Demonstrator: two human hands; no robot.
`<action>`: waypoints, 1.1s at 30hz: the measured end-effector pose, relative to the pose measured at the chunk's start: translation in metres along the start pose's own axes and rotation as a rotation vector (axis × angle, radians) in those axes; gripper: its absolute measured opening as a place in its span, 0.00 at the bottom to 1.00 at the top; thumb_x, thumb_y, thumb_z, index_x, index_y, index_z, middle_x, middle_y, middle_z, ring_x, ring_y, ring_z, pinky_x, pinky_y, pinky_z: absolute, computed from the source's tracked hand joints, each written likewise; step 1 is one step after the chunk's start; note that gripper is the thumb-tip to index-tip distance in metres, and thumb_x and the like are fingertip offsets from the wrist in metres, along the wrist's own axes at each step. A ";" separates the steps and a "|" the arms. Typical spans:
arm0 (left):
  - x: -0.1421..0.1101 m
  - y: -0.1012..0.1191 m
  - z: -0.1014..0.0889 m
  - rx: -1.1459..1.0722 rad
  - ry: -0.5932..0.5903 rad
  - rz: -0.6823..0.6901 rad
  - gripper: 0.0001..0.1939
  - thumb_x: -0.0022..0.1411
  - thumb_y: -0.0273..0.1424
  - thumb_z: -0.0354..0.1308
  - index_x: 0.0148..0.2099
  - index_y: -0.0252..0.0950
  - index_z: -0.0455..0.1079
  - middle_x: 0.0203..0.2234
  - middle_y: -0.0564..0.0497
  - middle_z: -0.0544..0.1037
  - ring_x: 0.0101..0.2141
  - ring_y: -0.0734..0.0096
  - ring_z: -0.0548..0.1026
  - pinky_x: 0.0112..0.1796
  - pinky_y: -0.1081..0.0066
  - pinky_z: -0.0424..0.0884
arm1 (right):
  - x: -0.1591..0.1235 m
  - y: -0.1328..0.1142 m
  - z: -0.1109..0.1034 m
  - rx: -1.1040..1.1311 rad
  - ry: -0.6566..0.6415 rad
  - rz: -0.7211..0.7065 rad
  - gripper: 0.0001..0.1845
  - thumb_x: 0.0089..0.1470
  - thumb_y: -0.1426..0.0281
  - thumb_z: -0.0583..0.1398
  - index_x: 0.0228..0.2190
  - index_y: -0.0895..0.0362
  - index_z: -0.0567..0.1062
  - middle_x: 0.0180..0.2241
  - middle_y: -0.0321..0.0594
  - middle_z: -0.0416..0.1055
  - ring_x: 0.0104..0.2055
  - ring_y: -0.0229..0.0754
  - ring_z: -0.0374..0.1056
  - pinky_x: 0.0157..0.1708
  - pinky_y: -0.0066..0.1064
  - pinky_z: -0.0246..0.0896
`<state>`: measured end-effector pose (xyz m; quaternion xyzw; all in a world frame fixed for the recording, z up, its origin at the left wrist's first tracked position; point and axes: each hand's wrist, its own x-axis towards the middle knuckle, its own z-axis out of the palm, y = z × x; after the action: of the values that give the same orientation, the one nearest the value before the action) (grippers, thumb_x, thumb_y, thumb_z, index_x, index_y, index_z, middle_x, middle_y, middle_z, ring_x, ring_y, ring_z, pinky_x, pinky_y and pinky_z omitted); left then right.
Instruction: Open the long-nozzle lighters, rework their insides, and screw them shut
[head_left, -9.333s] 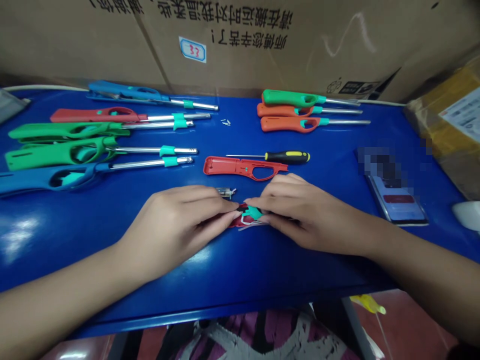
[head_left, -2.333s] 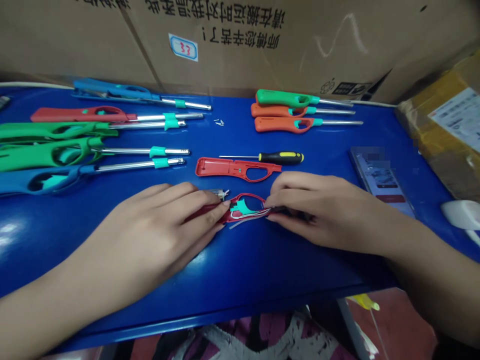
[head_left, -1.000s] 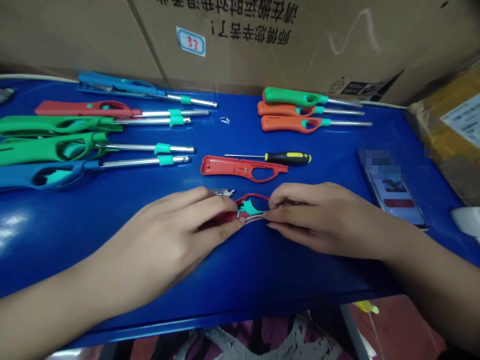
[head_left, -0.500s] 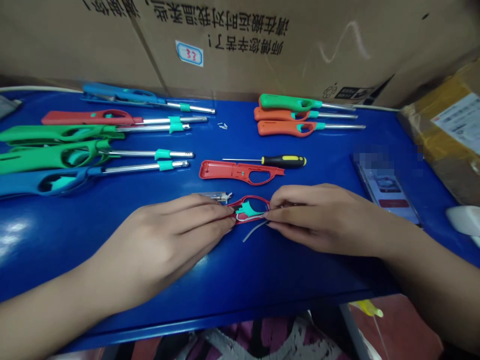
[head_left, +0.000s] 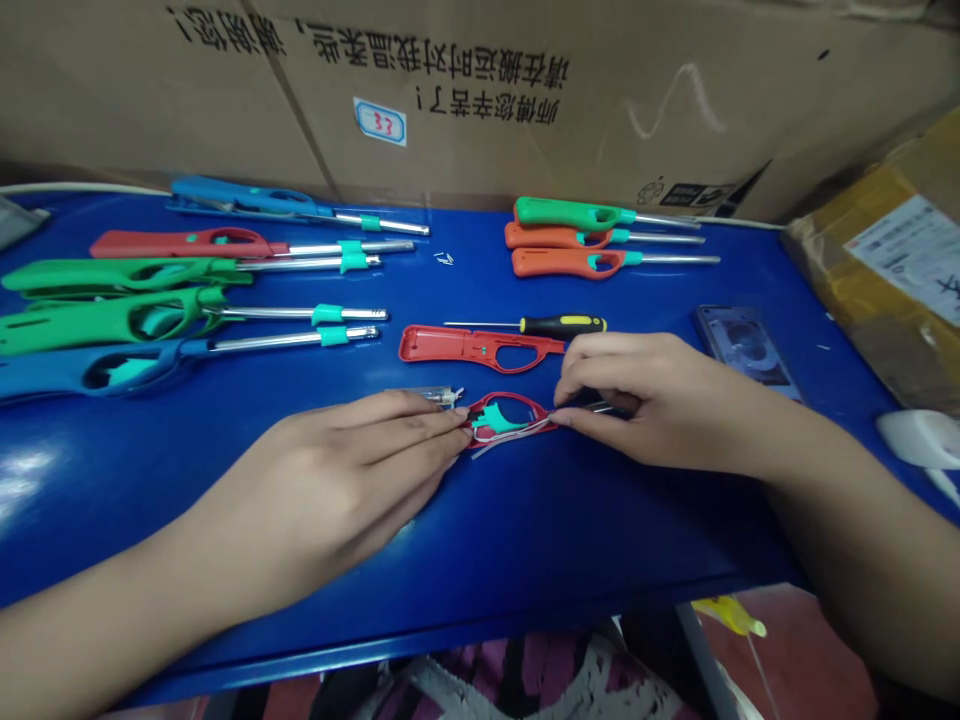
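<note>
Shifted outward since half a second before, a person's right hand (head_left: 660, 400) bares more of a red shell (head_left: 537, 408) on the blue table (head_left: 570, 540), and a clear tube (head_left: 486, 452) now lies closer along the shell's near edge. Thumb and fingertips of the right grip sit close together at the shell's narrow end; whether they clamp it or the white wires (head_left: 517, 434) cannot be told. Fingers of the left hand (head_left: 352, 460) lie side by side over the opposite end, their hold hidden. Between the two grips, a green trigger (head_left: 495, 420) sits in the shell. Just beyond the left grip rests a transparent tank (head_left: 431, 394); farther out, a second red half (head_left: 442, 346) and a screwdriver (head_left: 562, 326).
</note>
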<state>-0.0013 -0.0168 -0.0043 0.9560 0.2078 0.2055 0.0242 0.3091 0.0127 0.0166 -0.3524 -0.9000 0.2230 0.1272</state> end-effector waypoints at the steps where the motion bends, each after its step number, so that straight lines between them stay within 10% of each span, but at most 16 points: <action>1: -0.001 -0.001 0.000 -0.004 -0.014 0.002 0.16 0.75 0.25 0.55 0.59 0.28 0.76 0.52 0.44 0.85 0.52 0.56 0.83 0.54 0.57 0.83 | 0.001 0.001 0.000 0.015 -0.017 0.001 0.07 0.66 0.68 0.63 0.35 0.57 0.79 0.37 0.40 0.76 0.38 0.39 0.71 0.38 0.31 0.62; 13: -0.006 0.000 -0.001 -0.022 -0.076 0.012 0.21 0.75 0.25 0.52 0.66 0.31 0.71 0.59 0.44 0.80 0.58 0.57 0.79 0.58 0.59 0.80 | 0.001 0.002 -0.001 0.030 -0.025 0.035 0.10 0.63 0.69 0.65 0.29 0.57 0.75 0.27 0.32 0.69 0.26 0.33 0.58 0.28 0.28 0.54; 25: 0.004 -0.026 -0.017 0.029 0.011 -0.328 0.14 0.74 0.36 0.56 0.51 0.37 0.80 0.42 0.45 0.81 0.41 0.58 0.78 0.43 0.58 0.77 | -0.001 -0.008 0.009 -0.027 0.049 -0.034 0.04 0.66 0.68 0.62 0.41 0.55 0.77 0.43 0.40 0.74 0.42 0.40 0.72 0.40 0.33 0.65; 33: 0.000 -0.034 -0.007 -0.070 -0.134 -0.415 0.15 0.76 0.37 0.51 0.52 0.37 0.77 0.43 0.45 0.78 0.43 0.56 0.78 0.43 0.56 0.77 | 0.000 -0.019 0.022 -0.206 -0.013 -0.193 0.24 0.70 0.61 0.58 0.64 0.51 0.72 0.63 0.54 0.66 0.63 0.56 0.65 0.56 0.51 0.66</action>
<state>-0.0176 0.0142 -0.0020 0.9028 0.3910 0.1390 0.1129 0.2896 -0.0061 0.0067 -0.2740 -0.9486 0.1184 0.1054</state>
